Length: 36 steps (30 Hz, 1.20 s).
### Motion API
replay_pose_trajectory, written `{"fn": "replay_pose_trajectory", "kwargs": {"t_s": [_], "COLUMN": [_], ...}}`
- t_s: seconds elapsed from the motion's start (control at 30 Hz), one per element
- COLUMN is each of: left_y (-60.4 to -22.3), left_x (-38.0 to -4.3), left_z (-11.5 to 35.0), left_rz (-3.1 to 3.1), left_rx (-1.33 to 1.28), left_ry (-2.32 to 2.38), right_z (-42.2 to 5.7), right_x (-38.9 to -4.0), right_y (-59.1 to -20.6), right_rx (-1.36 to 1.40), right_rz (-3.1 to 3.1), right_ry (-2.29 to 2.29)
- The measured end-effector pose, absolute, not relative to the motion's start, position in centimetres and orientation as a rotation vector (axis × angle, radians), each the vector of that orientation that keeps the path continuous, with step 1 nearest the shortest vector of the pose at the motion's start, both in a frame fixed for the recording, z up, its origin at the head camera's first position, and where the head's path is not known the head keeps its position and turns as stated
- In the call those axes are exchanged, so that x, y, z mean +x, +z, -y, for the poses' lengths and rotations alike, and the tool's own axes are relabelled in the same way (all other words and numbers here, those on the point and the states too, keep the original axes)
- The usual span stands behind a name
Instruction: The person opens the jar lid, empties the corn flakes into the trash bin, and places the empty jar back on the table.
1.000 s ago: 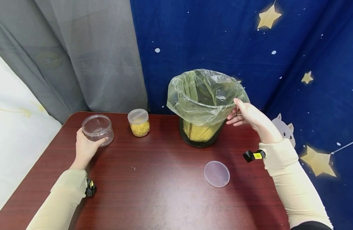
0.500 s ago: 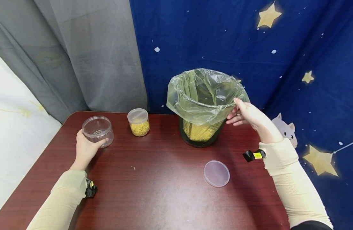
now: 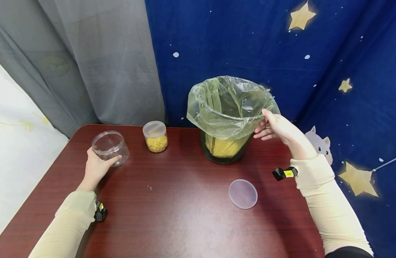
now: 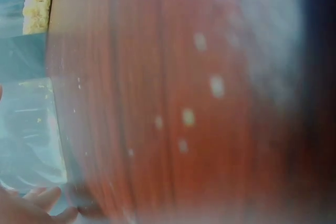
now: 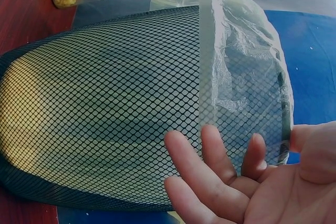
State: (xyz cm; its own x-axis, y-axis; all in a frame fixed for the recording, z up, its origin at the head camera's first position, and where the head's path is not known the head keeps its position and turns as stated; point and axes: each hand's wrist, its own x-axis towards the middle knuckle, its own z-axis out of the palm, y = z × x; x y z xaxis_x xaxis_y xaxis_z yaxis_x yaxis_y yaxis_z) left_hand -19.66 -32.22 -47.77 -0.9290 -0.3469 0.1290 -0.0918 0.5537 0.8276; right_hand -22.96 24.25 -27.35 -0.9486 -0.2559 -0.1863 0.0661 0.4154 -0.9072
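A clear round plastic jar (image 3: 115, 152), lidless, tilts slightly at the table's left; my left hand (image 3: 96, 166) grips its near side, thumb along the front. Inside it, a few crumbs show in the left wrist view. My right hand (image 3: 276, 130) pinches the lined rim of a black mesh wastebasket (image 3: 225, 147); its other fingers stick out along the outer side, as the right wrist view shows. A translucent green bin bag (image 3: 214, 122) hangs folded over that rim, and yellow contents show through the mesh. The wastebasket's bottom inside is hidden.
Between the two hands, a lidded jar (image 3: 156, 138) with yellow flakes stands near the back edge. A translucent round lid (image 3: 243, 194) lies flat to the right. White crumbs (image 3: 149, 187) dot the table (image 3: 172, 222). Curtains (image 3: 178, 28) hang behind it.
The clear jar in my left hand tilts a little more, its base shifting slightly right. My right hand keeps its place at the wastebasket's rim.
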Motion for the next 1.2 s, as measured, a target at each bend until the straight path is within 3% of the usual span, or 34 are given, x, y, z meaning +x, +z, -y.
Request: {"fn": "replay_pose_trajectory", "kwargs": {"t_s": [0.63,1.2], "left_y": [-46.6,-42.3], "left_x": [-18.9,-19.6], "left_z": [32.7,32.7], "left_rz": [2.649,2.696], "left_rx": [0.260,0.156], "left_ry": [-1.282,-1.092], "right_z": [-24.2,-24.1], "right_x": [-22.9,-23.0], "right_y": [-27.6,-27.5], "right_rx": [-0.152,-0.141], "right_rz": [-2.378,-2.378], "right_ry": [-1.553,-1.563]}}
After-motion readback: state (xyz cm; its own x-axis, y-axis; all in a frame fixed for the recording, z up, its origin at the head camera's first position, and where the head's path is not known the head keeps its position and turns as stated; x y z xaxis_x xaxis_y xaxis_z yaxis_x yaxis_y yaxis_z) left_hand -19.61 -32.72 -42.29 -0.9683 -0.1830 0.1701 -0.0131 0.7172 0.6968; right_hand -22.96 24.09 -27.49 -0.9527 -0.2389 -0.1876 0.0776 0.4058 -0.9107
